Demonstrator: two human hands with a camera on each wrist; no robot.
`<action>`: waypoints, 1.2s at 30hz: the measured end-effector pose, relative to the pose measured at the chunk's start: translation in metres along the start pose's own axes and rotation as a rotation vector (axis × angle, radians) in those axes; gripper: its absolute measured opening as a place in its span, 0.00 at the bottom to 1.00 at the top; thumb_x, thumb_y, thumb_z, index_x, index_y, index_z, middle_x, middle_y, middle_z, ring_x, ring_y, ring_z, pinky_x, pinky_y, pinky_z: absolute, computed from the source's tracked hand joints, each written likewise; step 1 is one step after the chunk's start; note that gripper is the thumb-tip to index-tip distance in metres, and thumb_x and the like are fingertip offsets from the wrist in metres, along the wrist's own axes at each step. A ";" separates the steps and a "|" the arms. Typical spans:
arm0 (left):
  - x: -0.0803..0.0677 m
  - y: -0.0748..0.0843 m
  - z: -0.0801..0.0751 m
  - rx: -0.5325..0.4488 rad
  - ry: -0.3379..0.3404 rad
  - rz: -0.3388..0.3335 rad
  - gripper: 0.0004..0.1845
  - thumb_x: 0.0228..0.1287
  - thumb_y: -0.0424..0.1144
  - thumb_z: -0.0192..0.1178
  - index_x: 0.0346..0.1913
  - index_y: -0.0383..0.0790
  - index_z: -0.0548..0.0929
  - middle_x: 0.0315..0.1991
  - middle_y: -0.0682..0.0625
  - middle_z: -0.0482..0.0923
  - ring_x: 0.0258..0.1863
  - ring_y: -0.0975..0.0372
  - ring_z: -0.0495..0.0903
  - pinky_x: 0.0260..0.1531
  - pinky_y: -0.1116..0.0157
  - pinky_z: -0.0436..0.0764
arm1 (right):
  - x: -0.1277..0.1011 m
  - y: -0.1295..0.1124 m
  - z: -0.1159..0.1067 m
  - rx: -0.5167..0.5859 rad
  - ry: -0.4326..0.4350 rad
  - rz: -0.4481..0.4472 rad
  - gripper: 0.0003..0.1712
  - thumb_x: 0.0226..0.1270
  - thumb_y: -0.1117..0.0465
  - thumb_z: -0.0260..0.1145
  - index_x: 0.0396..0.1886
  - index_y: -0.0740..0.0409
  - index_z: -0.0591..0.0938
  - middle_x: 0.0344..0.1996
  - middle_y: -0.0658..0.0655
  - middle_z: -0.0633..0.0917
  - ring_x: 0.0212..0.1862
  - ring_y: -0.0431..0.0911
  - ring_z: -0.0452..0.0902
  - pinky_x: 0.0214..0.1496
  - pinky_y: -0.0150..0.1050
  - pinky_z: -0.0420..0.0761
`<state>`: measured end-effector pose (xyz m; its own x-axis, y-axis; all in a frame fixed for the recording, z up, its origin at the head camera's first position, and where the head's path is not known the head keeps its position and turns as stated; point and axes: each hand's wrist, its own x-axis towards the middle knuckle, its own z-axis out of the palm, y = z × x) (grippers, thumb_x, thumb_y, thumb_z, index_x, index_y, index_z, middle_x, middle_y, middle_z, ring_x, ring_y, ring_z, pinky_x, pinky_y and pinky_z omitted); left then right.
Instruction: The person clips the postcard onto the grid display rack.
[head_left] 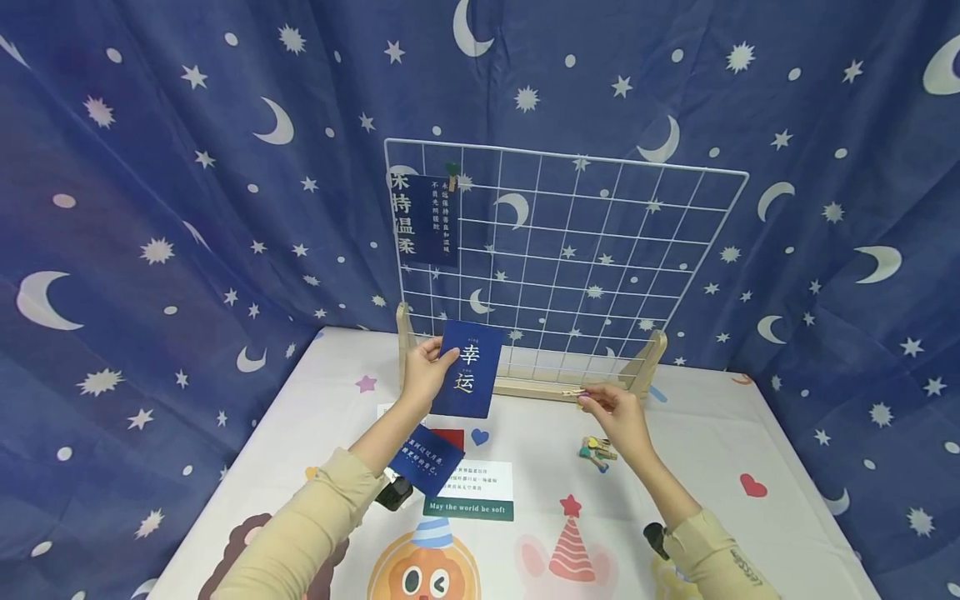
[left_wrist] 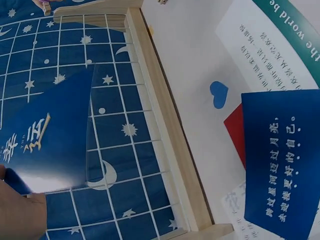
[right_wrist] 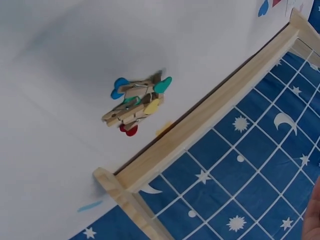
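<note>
My left hand [head_left: 426,373] pinches a dark blue card [head_left: 474,392] by its left edge, thumb over the front. Two large pale characters show on it, and it stands upright before the lower left of the white wire grid [head_left: 555,250]. In the left wrist view the same card [left_wrist: 55,145] tilts, glossy near the thumb. My right hand [head_left: 621,421] pinches a small wooden clothespin [head_left: 572,392] between thumb and fingertips, by the grid's wooden base. Another blue card [head_left: 426,225] hangs at the grid's upper left under a clothespin with a green heart [head_left: 452,177].
A pile of wooden clothespins with coloured hearts [right_wrist: 135,102] lies on the table below my right hand. Under my left forearm are a blue card [head_left: 427,461], a red piece [head_left: 450,438] and a white card with a green band [head_left: 468,508]. A starry curtain [head_left: 187,208] hangs behind.
</note>
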<state>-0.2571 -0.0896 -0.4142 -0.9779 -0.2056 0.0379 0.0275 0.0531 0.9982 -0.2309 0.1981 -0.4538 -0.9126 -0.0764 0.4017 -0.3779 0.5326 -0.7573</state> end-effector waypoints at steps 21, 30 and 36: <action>0.013 0.027 0.011 -0.010 0.009 0.047 0.14 0.60 0.30 0.62 0.48 0.30 0.78 0.45 0.36 0.81 0.33 0.68 0.77 0.39 0.76 0.79 | 0.023 -0.026 -0.010 -0.008 -0.025 -0.086 0.08 0.59 0.68 0.67 0.36 0.69 0.84 0.31 0.64 0.87 0.30 0.33 0.77 0.34 0.20 0.78; 0.022 0.035 0.015 0.027 0.075 0.090 0.15 0.57 0.31 0.65 0.46 0.29 0.79 0.44 0.38 0.79 0.39 0.61 0.74 0.38 0.74 0.75 | 0.044 -0.035 -0.018 -0.039 -0.004 -0.212 0.06 0.57 0.69 0.68 0.34 0.68 0.83 0.29 0.63 0.86 0.28 0.32 0.77 0.34 0.20 0.77; 0.028 0.045 0.018 0.002 0.054 0.123 0.13 0.56 0.32 0.66 0.42 0.29 0.80 0.39 0.37 0.83 0.30 0.69 0.77 0.38 0.74 0.77 | 0.067 -0.053 -0.031 -0.129 0.003 -0.287 0.07 0.58 0.69 0.67 0.35 0.69 0.83 0.29 0.63 0.87 0.29 0.45 0.81 0.34 0.19 0.77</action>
<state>-0.2869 -0.0751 -0.3689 -0.9547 -0.2496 0.1622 0.1457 0.0832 0.9858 -0.2667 0.1904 -0.3707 -0.7711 -0.2364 0.5912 -0.5966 0.5924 -0.5413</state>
